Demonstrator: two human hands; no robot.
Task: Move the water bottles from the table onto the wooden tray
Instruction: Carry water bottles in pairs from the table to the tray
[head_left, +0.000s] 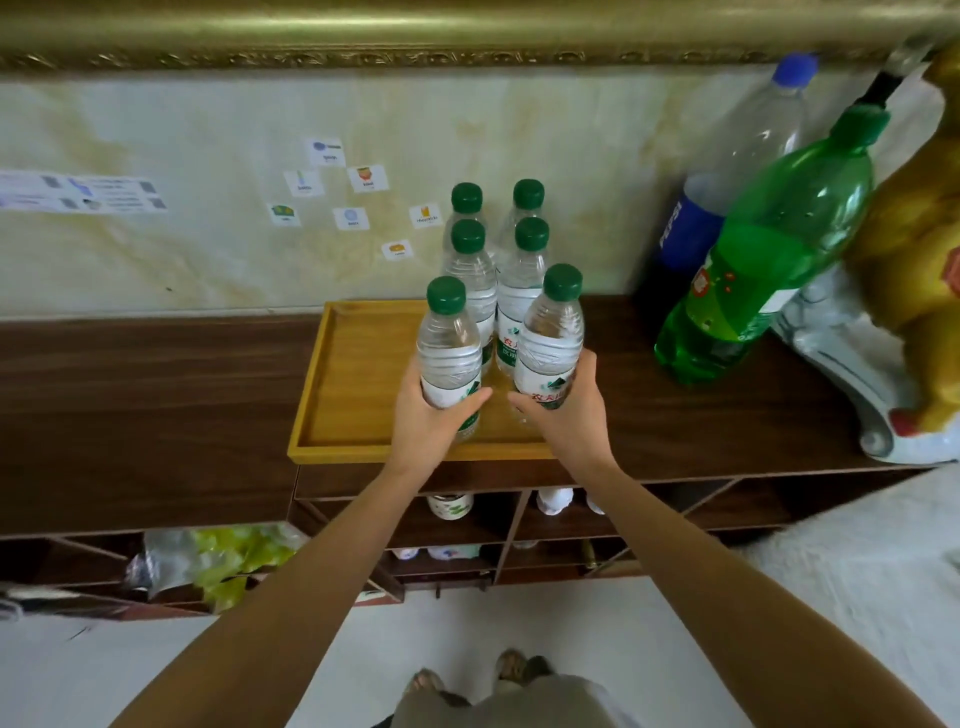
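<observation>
A light wooden tray (343, 384) lies on the dark wooden tabletop (156, 395). Several clear water bottles with green caps stand on its right half in two rows. My left hand (431, 421) grips the front left bottle (449, 348) around its lower body. My right hand (569, 415) grips the front right bottle (550, 343) the same way. Both held bottles are upright over the tray's near right part; their bases are hidden by my hands. Behind them stand a middle pair (470, 270) and a back pair (524, 208).
A large green soda bottle (763, 260) and a blue-labelled cola bottle (727, 176) stand to the right of the tray. A gold and white figurine (904, 291) sits at the far right. Shelves with small containers (449, 506) lie below the tabletop.
</observation>
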